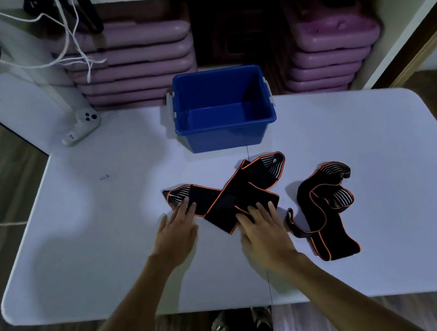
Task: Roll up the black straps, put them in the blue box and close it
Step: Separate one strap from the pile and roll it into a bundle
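Note:
A black strap with orange edging (pixel 233 191) lies crossed over itself in the middle of the white table (pixel 109 240). My left hand (pixel 175 235) rests flat with its fingertips on the strap's left striped end. My right hand (pixel 266 229) lies flat with fingers spread on the strap's near folded part. A second black strap (pixel 322 212) lies loosely crumpled to the right, untouched. The blue box (pixel 222 107) stands open and empty at the table's far edge, just beyond the straps. No lid is in view.
A white controller (pixel 80 125) lies at the far left by the shelf unit. Stacks of purple pads (pixel 135 64) fill the shelves behind the box. White cords (pixel 66 46) hang at the upper left. A small screw-like bit (pixel 103 177) lies on the table's left.

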The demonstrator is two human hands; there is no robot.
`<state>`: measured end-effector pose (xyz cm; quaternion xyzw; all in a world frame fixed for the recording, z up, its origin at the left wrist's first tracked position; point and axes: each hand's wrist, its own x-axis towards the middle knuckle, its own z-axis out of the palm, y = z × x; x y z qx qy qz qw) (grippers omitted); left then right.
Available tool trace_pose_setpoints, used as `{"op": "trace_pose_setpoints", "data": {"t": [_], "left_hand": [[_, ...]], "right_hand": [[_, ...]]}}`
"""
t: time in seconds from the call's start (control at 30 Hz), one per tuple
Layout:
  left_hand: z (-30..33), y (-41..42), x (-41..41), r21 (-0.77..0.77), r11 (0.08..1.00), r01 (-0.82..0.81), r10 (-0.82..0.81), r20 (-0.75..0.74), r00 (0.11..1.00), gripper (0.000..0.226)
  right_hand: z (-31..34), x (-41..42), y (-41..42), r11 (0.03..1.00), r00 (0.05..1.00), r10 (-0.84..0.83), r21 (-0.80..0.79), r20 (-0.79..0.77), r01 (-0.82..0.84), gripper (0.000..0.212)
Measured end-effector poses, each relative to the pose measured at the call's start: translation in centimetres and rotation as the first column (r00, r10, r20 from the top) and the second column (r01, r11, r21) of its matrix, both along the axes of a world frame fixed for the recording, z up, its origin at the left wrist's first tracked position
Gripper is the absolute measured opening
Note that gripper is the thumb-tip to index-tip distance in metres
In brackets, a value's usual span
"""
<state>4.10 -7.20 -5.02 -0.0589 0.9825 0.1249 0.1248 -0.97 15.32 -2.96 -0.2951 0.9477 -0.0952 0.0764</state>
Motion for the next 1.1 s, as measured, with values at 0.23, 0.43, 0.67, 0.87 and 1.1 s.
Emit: {"op": "trace_pose_setpoints", "data": {"t": [0.23, 0.43, 0.67, 0.87, 1.1], "left_hand": [[0.5, -6.2, 1.3, 0.04, 0.991, -0.131, 0.133, -0.047, 0.99, 0.07], [1.9, -2.5, -2.2, 0.164, 0.961, -0.222, 0.243, -0.122, 0.962, 0.051], [1.7, 1.2, -3.7, 0.237, 0.911, -0.337, 0.368, -0.1, 0.924, 0.039], [0.7, 0.2, -2.0, 0.248, 0.929, -0.274, 0.318, -0.16, 0.934, 0.038], [-0.1, -1.4, -1.0, 0.211, 0.952, -0.221, 0.262, -0.196, 0.945, 0.04]], "right_hand": [[-0.4, 1.0, -2.3, 0.992, 0.978, 0.125, -0.051, 0.167, -0.117, 0.046], [-0.5, 1.3, -2.6, 0.992, 0.981, 0.108, -0.076, 0.164, -0.097, 0.046], [0.0, -0.2, -2.6, 0.992, 0.988, 0.062, -0.118, 0.139, -0.045, 0.052], [0.5, -1.8, -3.9, 0.999, 0.975, 0.034, -0.044, 0.221, -0.025, 0.082], [0.0, -2.9, -5.9, 0.989, 0.985, 0.115, 0.073, 0.13, -0.125, 0.086]]}}
